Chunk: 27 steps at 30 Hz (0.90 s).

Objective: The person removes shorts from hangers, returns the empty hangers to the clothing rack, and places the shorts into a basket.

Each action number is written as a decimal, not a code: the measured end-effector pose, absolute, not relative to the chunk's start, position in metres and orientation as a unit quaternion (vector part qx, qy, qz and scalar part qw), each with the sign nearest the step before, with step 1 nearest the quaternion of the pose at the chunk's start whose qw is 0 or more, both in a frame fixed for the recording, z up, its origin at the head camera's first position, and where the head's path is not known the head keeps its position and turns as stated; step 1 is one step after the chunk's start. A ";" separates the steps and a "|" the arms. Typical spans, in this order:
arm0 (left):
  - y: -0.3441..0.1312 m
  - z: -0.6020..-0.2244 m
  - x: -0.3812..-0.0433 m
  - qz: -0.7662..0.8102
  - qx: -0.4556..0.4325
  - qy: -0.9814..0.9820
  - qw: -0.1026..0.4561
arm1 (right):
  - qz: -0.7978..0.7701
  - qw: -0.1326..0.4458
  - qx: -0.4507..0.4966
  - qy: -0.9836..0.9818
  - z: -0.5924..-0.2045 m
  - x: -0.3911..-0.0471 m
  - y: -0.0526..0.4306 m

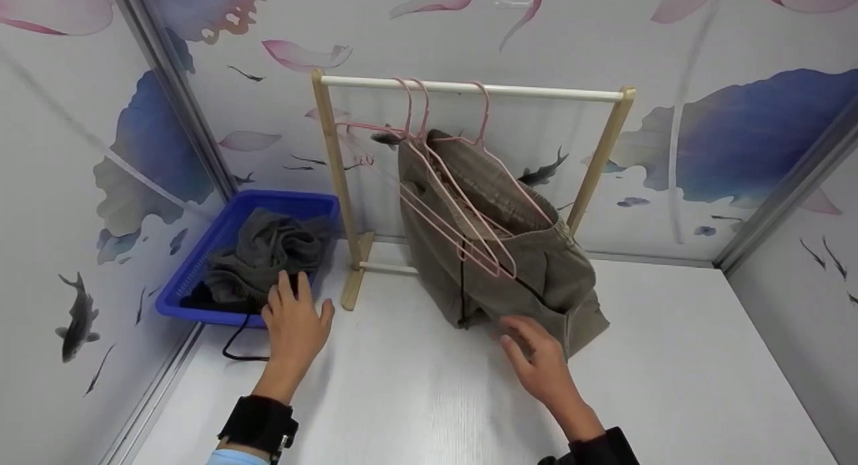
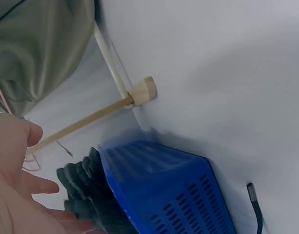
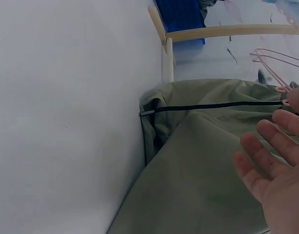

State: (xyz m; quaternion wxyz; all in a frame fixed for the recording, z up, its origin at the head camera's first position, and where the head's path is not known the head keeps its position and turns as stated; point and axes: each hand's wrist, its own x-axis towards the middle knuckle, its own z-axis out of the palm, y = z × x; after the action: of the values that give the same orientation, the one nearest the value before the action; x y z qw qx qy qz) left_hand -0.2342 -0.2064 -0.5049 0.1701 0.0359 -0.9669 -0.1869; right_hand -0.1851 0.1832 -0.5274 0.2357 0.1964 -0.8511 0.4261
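My left hand (image 1: pixel 295 324) hovers at the near edge of a blue basket (image 1: pixel 173 277), fingers spread and relaxed. Inside the basket lie crumpled dark grey clothes (image 1: pixel 281 240), and a black cord (image 1: pixel 231 348) trails over its rim. Olive-grey shorts (image 1: pixel 436 237) with a dark drawstring (image 3: pixel 217 105) hang on a pink hanger (image 1: pixel 484 116) from the rack's white rail. My right hand (image 1: pixel 539 364) is in front of the shorts, palm toward them in the right wrist view, fingers slightly bent and holding nothing.
The wooden-legged rack (image 1: pixel 603 160) stands at the back of the white table (image 1: pixel 670 358). More pink hangers (image 1: pixel 407 110) hang left of the shorts' hanger, overlapping the shorts. Printed panels (image 1: pixel 737 137) wall in the table at the back and sides.
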 end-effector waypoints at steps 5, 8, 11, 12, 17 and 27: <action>-0.184 -0.507 -0.228 -0.188 -0.001 -0.951 0.245 | 0.423 0.246 0.204 -0.848 -0.520 -0.187 0.186; -0.171 -0.508 -0.225 -0.194 -0.025 -0.939 0.281 | 0.422 0.256 0.211 -0.843 -0.516 -0.188 0.187; -0.157 -0.509 -0.222 -0.202 -0.044 -0.930 0.305 | 0.422 0.266 0.219 -0.839 -0.512 -0.189 0.189; -0.153 -0.509 -0.222 -0.208 -0.049 -0.927 0.308 | 0.423 0.268 0.222 -0.837 -0.511 -0.189 0.190; -0.136 -0.508 -0.217 -0.226 -0.068 -0.920 0.312 | 0.423 0.271 0.228 -0.834 -0.502 -0.189 0.193; -0.108 -0.505 -0.204 -0.209 -0.109 -0.920 0.313 | 0.426 0.279 0.231 -0.829 -0.489 -0.188 0.199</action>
State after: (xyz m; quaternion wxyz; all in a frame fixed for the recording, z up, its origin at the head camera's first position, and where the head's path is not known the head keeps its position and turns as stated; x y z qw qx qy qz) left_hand -0.2041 -0.1080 -0.5050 0.3133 -0.1086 -0.9199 -0.2094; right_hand -0.1879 0.1987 -0.4889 0.2788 0.2308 -0.8290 0.4263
